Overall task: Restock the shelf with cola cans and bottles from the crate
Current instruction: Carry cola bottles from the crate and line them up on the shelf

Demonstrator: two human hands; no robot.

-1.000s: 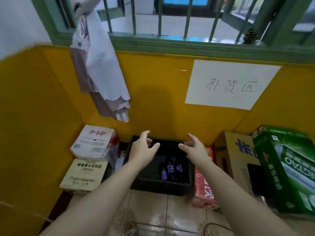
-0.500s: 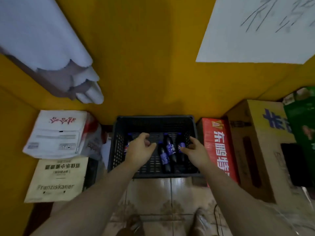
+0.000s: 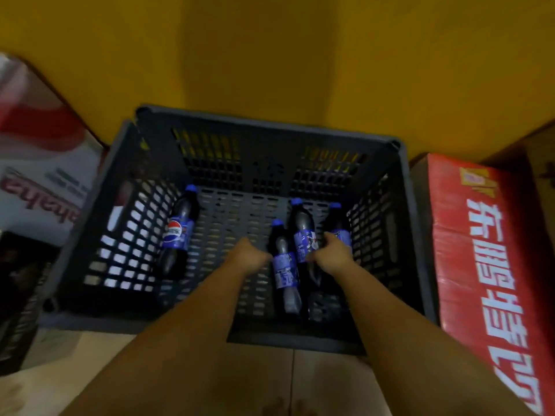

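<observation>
A dark slatted plastic crate point(image 3: 264, 127) sits on the floor against the yellow wall. Several cola bottles with blue caps and blue labels lie inside it. One bottle point(image 3: 177, 232) lies alone by the crate's left wall. The others lie side by side at the right. My left hand point(image 3: 250, 256) is down in the crate, fingers curled against the left side of the nearest bottle point(image 3: 285, 274). My right hand point(image 3: 332, 255) is wrapped on the label of the taller bottle point(image 3: 301, 223), with a third bottle point(image 3: 341, 223) just beyond it. No cans and no shelf are in view.
A red carton with white characters point(image 3: 492, 265) stands tight against the crate's right side, with a brown box point(image 3: 537, 163) behind it. A white and red carton point(image 3: 39, 163) and a darker box point(image 3: 18, 289) flank the left. Tiled floor point(image 3: 324, 382) lies in front.
My view dropped from the wall and window down into the crate. Both hands went from open above the crate to down inside it, closing on bottles at the right.
</observation>
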